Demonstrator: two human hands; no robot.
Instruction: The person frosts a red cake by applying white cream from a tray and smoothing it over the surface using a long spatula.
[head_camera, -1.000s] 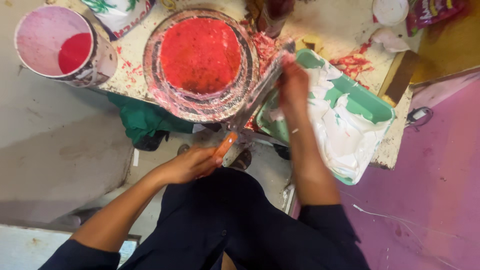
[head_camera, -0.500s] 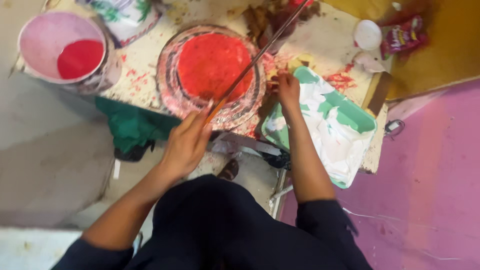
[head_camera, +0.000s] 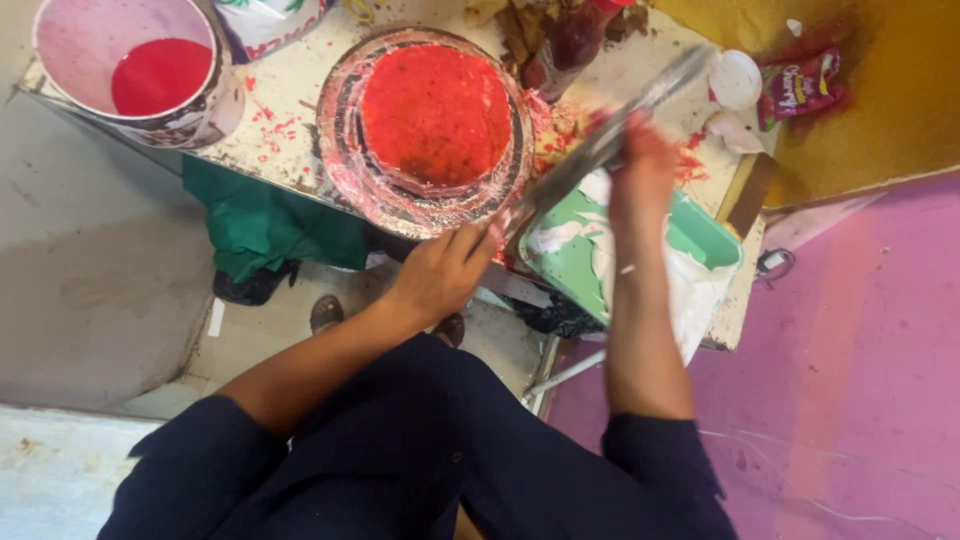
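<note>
Since earlier, long metal spatula (head_camera: 600, 145) swings right off red-topped cake (head_camera: 435, 115), frame centre; left hand (head_camera: 440, 275) fingers grip its handle, right hand (head_camera: 645, 165) fingers closed on blade above green tray (head_camera: 715, 235).

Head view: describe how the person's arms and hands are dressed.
Both forearms are bare, and so are the left hand and the right hand: no gloves. Dark navy sleeves are pushed up to about the elbows. No watch or ring is visible; whether there are smears on the fingers cannot be told.
</note>
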